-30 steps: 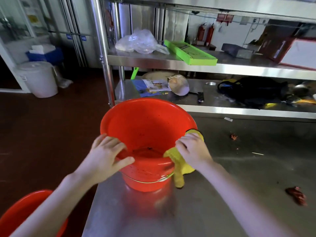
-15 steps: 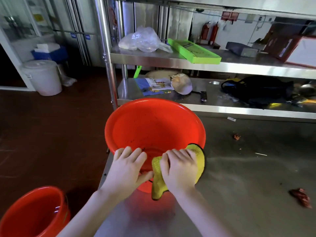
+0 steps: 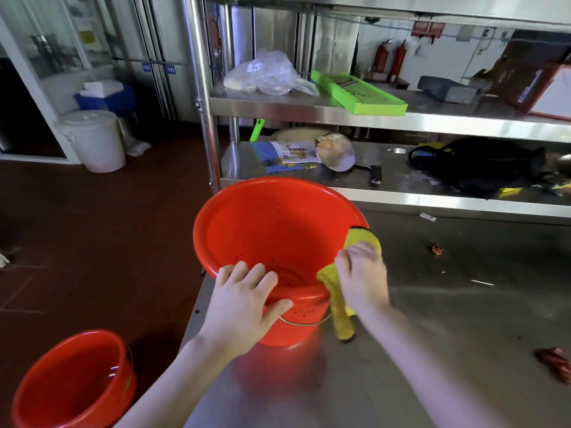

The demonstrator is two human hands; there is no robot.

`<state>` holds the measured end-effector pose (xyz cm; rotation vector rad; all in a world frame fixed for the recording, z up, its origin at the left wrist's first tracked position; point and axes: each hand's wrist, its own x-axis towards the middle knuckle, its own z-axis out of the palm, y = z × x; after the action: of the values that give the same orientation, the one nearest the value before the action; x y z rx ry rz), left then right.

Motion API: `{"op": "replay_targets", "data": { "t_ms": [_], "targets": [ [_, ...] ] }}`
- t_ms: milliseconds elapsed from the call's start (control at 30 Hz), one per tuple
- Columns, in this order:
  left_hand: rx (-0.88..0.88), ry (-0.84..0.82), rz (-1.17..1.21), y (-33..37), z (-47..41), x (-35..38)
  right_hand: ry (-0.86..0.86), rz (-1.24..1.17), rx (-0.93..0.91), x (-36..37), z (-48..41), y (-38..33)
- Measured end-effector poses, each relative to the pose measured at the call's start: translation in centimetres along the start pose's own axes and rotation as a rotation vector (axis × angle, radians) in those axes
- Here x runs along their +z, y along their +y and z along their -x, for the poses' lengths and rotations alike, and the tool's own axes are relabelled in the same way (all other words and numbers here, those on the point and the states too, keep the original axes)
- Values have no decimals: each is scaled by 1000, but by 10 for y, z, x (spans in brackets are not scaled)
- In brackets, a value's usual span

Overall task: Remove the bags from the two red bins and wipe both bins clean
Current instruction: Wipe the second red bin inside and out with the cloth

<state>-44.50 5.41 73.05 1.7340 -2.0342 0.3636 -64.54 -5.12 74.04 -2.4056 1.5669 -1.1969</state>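
A red bin [image 3: 262, 230] stands on the steel table [image 3: 448, 319], tilted toward me, with dark specks inside and no bag in it. My left hand [image 3: 244, 301] grips its near rim, fingers over the edge and thumb on the outer wall. My right hand [image 3: 361, 276] presses a yellow cloth [image 3: 340, 316] against the bin's right rim and side; the cloth hangs down the outside. A second red bin [image 3: 71, 384] sits on the floor at the lower left, also without a bag.
Red scraps [image 3: 554, 362] and a small crumb [image 3: 437, 249] lie on the table to the right. Behind stands a steel shelf rack [image 3: 370, 118] with a plastic bag [image 3: 265, 74], a green tray and a black bag. A white lidded bucket [image 3: 92, 140] stands on the floor far left.
My right hand slid the cloth from the bin's near rim round to its right side. My left hand shifted along the near rim, and the bin tilted more toward me.
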Motion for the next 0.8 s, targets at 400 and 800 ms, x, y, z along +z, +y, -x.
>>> {"op": "replay_targets", "data": {
  "t_ms": [400,800],
  "targets": [
    [17,-167,169,-68,-4,-23,-312,35,-239,-23,-34,49],
    [-68,18,104,16,11,10,115,153,-101,13,45,-39]
  ]
}}
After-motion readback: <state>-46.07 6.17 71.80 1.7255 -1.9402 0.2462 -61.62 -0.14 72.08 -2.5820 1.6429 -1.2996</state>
